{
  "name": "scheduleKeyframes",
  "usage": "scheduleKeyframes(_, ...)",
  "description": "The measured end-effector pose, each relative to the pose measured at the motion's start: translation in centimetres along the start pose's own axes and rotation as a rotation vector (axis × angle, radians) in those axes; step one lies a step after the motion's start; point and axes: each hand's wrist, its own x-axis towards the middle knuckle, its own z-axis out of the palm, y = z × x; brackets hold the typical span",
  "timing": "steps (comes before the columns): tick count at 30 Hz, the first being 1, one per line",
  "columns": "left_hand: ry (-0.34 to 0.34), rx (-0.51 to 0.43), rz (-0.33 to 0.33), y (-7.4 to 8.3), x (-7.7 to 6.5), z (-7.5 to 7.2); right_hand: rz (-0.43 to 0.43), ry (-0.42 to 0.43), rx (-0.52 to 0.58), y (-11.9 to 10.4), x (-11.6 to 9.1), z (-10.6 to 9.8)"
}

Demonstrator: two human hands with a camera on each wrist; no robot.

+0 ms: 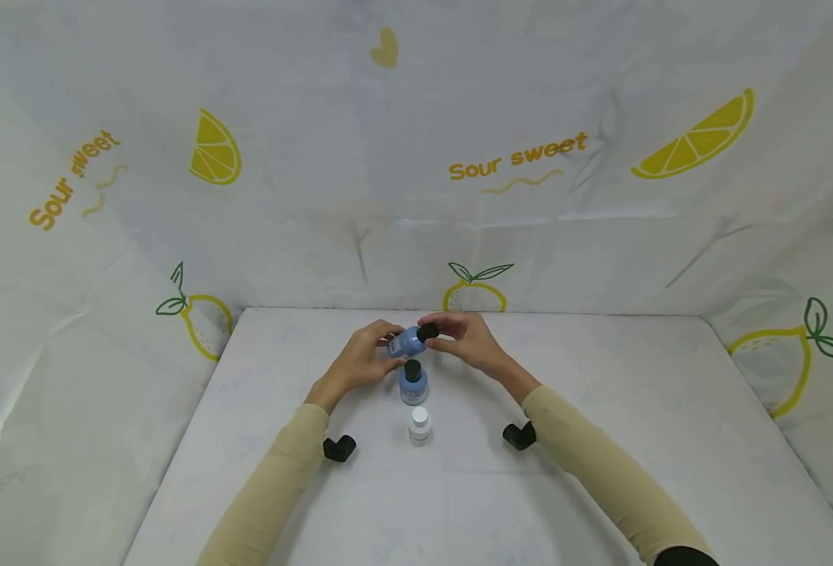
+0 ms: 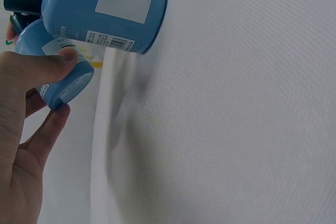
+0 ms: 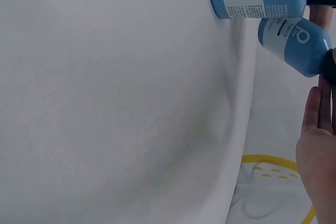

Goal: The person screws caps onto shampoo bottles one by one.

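Observation:
A blue bottle with a black cap is held tilted above the table, its cap end toward the right. My left hand grips its body near the base, thumb on one side and fingers on the other in the left wrist view. At the black cap, my right hand pinches with thumb and fingers. A second blue bottle with a black cap stands upright just in front of the hands. Nearer to me stands a small white bottle with a white cap.
The white table ends at a back edge just beyond the hands, against a lemon-printed sheet. Black wrist-worn pieces stick out beside the left sleeve and the right sleeve.

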Motion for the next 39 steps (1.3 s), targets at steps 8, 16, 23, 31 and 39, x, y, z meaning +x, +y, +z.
scheduleKeyframes(8,0.008,-0.003,0.012,-0.1,0.0,0.0,0.014,0.107,-0.076,0.3,0.1,0.8)
scheduleKeyframes(16,0.020,-0.006,0.010,-0.2,0.1,0.0,-0.004,0.216,-0.114,0.4,0.4,1.7)
scheduleKeyframes(23,0.016,-0.010,0.020,-0.2,0.1,0.1,0.053,0.289,-0.149,0.3,0.4,2.3)
scheduleKeyframes(31,0.021,-0.012,0.044,-0.3,0.1,0.2,0.109,0.310,-0.180,0.1,0.4,2.4)
scheduleKeyframes(39,0.020,0.004,0.049,-0.3,0.0,0.1,0.122,0.290,-0.167,0.0,0.3,2.4)
